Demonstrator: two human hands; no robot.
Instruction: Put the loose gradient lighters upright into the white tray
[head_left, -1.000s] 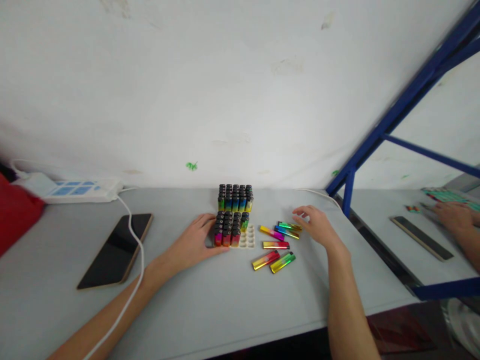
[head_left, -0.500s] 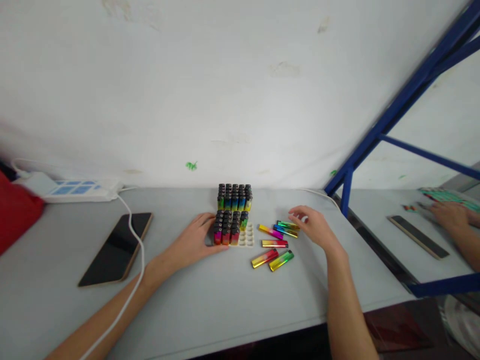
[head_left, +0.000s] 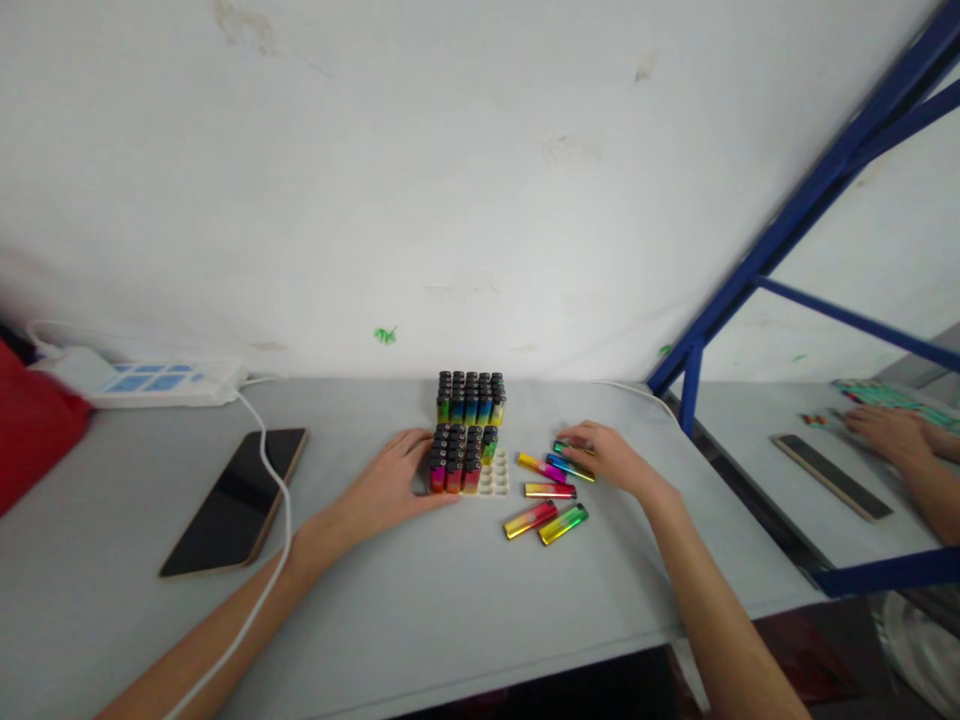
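Several upright lighters with black tops point(head_left: 454, 470) fill the left columns of a white tray point(head_left: 493, 486), whose front right holes show bare. My left hand point(head_left: 397, 478) grips the tray's left side, fingers behind and thumb along the front edge. Over on the right, my right hand point(head_left: 604, 455) has its fingers closed over a green lighter point(head_left: 559, 447), mostly hidden under them. Near it lie a blue and yellow lighter point(head_left: 571, 468), a yellow and magenta lighter point(head_left: 541, 466), a red and yellow lighter point(head_left: 550, 491) and others loose on the table.
A second block of upright lighters point(head_left: 471, 400) stands behind the tray. On the left are a phone point(head_left: 232, 505), a white cable point(head_left: 277, 560) and a power strip point(head_left: 169, 382). Blue metal framing point(head_left: 750, 265) rises at right; beyond it another person's hands point(head_left: 896, 435) work.
My right hand has moved left and down onto the green lighter at the back of the loose group. My left hand stays at the tray.
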